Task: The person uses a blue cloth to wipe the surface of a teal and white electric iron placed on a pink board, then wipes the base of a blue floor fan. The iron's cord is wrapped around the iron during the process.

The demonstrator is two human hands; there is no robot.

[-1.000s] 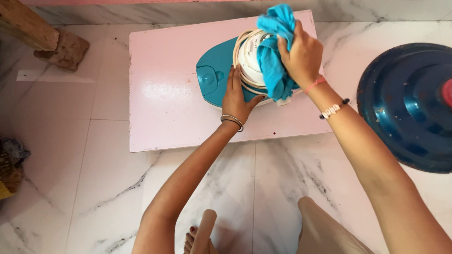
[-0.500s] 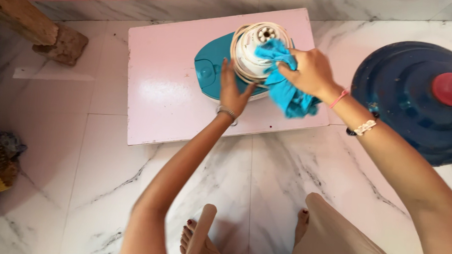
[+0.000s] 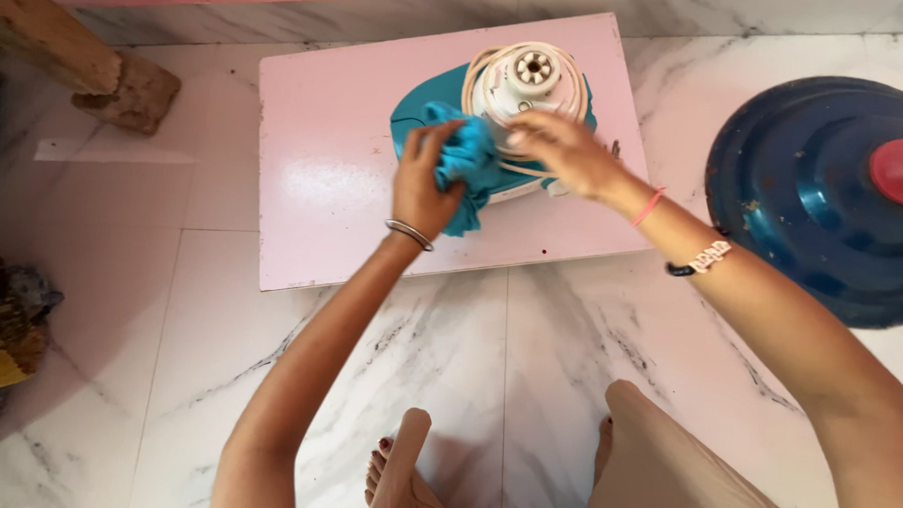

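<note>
Left hand grips blue cloth against appliance.

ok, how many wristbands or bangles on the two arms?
3. A metal bangle on the left wrist; a pink band and a beaded bracelet on the right forearm. More could be hidden underneath.

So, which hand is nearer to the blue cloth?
Left. The left hand grips the blue cloth. The right hand rests beside it on the white appliance.
</note>
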